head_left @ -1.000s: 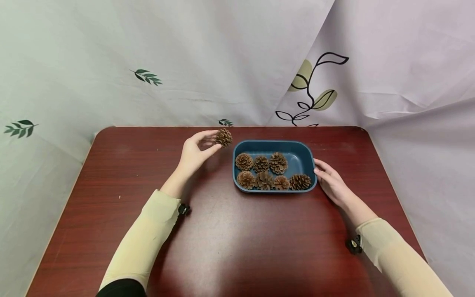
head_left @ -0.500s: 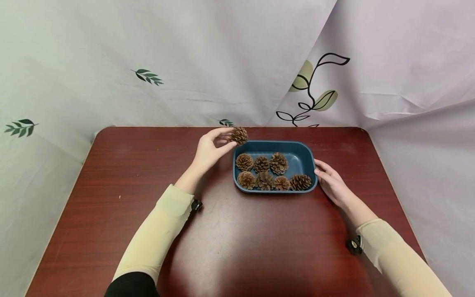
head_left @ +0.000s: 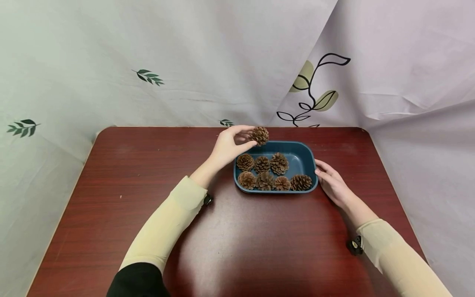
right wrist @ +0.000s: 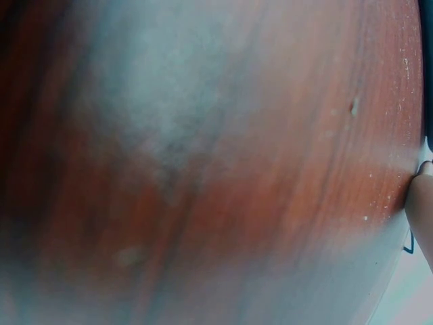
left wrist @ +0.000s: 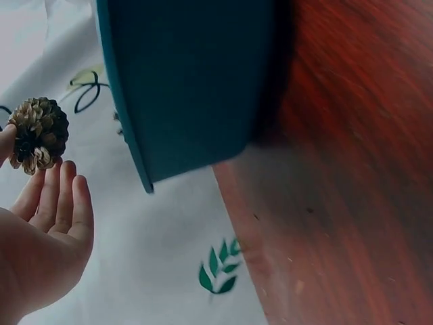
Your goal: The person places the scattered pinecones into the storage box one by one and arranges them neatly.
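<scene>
My left hand [head_left: 227, 144] pinches a brown pine cone [head_left: 260, 136] between thumb and fingertips, above the back rim of a blue rectangular bin [head_left: 311, 154]. Close up in the left wrist view, this pine cone [left wrist: 40, 132] sits at the fingertips, apart from the bin's outer wall [left wrist: 189, 88]. Inside the bin lie several more pine cones, among them a front-right one [head_left: 301, 182] on its side. My right hand [head_left: 334, 185] touches the bin's right end with extended fingers and thumb. Only a sliver of that hand [right wrist: 423, 210] shows in the right wrist view.
The bin stands on a glossy reddish-brown table [head_left: 237, 239], towards its back edge. Behind it hangs a pale cloth [head_left: 204, 53] printed with leaves. Bare bin floor [head_left: 295, 161] shows at the back right of the bin.
My left hand has carried the pine cone rightward, from left of the bin to above its back rim. The right hand and the bin have stayed in place.
</scene>
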`<move>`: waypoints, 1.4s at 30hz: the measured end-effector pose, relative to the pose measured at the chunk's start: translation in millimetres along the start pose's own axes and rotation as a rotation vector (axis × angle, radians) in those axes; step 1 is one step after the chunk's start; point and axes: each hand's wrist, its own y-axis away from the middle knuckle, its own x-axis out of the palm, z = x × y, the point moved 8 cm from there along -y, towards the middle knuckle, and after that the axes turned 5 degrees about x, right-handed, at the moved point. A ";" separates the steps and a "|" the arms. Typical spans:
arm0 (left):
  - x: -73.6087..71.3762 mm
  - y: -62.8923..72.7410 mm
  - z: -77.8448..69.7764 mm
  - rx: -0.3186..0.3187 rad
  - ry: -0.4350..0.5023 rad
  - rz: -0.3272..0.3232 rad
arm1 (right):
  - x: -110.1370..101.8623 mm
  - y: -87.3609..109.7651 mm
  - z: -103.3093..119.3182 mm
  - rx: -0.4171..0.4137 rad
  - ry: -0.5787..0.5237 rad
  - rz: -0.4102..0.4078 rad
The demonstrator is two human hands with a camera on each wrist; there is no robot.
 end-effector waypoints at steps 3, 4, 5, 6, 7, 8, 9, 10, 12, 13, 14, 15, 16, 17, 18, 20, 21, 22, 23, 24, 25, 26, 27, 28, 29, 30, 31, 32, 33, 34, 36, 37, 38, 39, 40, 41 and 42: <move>10.3 -5.4 -7.2 0.005 -0.022 0.041 | -0.6 0.1 -0.5 0.002 -0.002 0.007; 13.6 -7.1 -9.4 0.004 -0.034 0.056 | -0.7 0.2 -0.6 0.001 -0.002 0.010; 17.0 -8.9 -11.8 0.006 -0.043 0.069 | -0.8 0.2 -0.6 0.000 -0.004 0.013; 20.4 -10.9 -13.3 0.010 -0.057 0.081 | -1.0 0.2 -0.7 0.000 -0.004 0.014; 23.8 -12.9 -14.9 0.015 -0.070 0.092 | -1.1 0.1 -0.7 0.000 -0.005 0.015; 26.9 -14.7 -16.6 0.018 -0.080 0.102 | -1.2 0.1 -0.7 -0.002 -0.008 0.017; 30.0 -16.6 -18.0 0.021 -0.091 0.112 | -1.2 0.0 -0.7 -0.005 -0.011 0.018; 33.2 -18.4 -19.4 0.026 -0.097 0.121 | -1.1 0.0 -0.6 -0.008 -0.014 0.020; 40.0 -21.8 -21.9 0.038 -0.111 0.140 | -0.8 -0.2 -0.6 -0.012 -0.017 0.023; 43.3 -23.2 -23.3 0.041 -0.117 0.152 | -0.7 -0.3 -0.6 -0.015 -0.019 0.024; 46.5 -24.5 -24.7 0.043 -0.122 0.164 | -0.8 -0.3 -0.6 -0.018 -0.019 0.025; 49.9 -25.7 -25.8 0.045 -0.127 0.175 | -0.7 -0.4 -0.7 -0.018 -0.017 0.026; 53.3 -27.0 -26.7 0.046 -0.132 0.187 | -0.6 -0.4 -0.7 -0.018 -0.015 0.026; 56.8 -28.2 -27.5 0.047 -0.137 0.199 | -0.7 -0.4 -0.8 -0.018 -0.014 0.026; 60.2 -29.3 -28.1 0.047 -0.145 0.211 | -0.7 -0.4 -0.8 -0.018 -0.013 0.026; 66.8 -31.3 -28.6 0.044 -0.162 0.236 | -0.6 -0.4 -0.9 -0.015 -0.012 0.026; 70.0 -32.3 -28.6 0.044 -0.168 0.248 | -0.5 -0.5 -0.9 -0.014 -0.011 0.028; 73.4 -33.3 -28.7 0.047 -0.176 0.260 | -0.5 -0.6 -1.0 -0.015 -0.014 0.029; 76.7 -34.2 -28.7 0.050 -0.185 0.273 | -0.5 -0.6 -1.0 -0.015 -0.014 0.029; 79.9 -35.0 -28.9 0.056 -0.194 0.284 | -0.4 -0.7 -1.1 -0.014 -0.014 0.029; 83.0 -35.6 -29.2 0.062 -0.204 0.295 | -0.3 -0.7 -1.1 -0.013 -0.013 0.029; 86.0 -36.3 -29.6 0.068 -0.217 0.305 | -0.3 -0.8 -1.2 -0.013 -0.013 0.027; 88.9 -36.7 -30.0 0.077 -0.232 0.315 | -0.4 -0.9 -1.3 -0.013 -0.013 0.026; 91.8 -37.2 -30.3 0.086 -0.252 0.324 | -0.4 -1.0 -1.4 -0.013 -0.013 0.024; 94.3 -37.4 -30.5 0.092 -0.269 0.333 | -0.4 -1.1 -1.3 -0.014 -0.014 0.023; 96.8 -37.5 -30.7 0.097 -0.286 0.341 | -0.3 -1.3 -1.4 -0.014 -0.016 0.024; 99.2 -37.4 -30.6 0.100 -0.304 0.351 | -0.2 -1.4 -1.3 -0.015 -0.016 0.023; 101.5 -37.4 -30.7 0.103 -0.319 0.360 | -0.1 -1.5 -1.3 -0.014 -0.015 0.023; 103.8 -37.4 -30.7 0.105 -0.330 0.369 | 0.0 -1.6 -1.3 -0.014 -0.016 0.023; 106.1 -37.5 -30.6 0.105 -0.341 0.379 | 0.2 -1.7 -1.2 -0.012 -0.012 0.022; 110.5 -37.4 -31.4 0.113 -0.363 0.397 | 0.5 -1.7 -1.1 -0.007 -0.004 0.021; 112.7 -37.4 -32.0 0.120 -0.381 0.406 | 0.5 -1.8 -1.1 -0.004 0.000 0.020; 114.8 -37.6 -32.7 0.130 -0.397 0.413 | 0.5 -1.9 -1.1 -0.002 0.001 0.019; 116.9 -37.6 -33.5 0.142 -0.416 0.419 | 0.6 -2.0 -1.0 0.001 0.003 0.017; 119.0 -37.8 -34.5 0.156 -0.437 0.423 | 0.6 -2.2 -0.9 0.003 0.007 0.015; 121.1 -37.9 -35.4 0.170 -0.455 0.429 | 0.6 -2.3 -0.8 0.005 0.009 0.014; 123.1 -37.9 -36.2 0.182 -0.475 0.435 | 0.7 -2.4 -0.7 0.007 0.011 0.012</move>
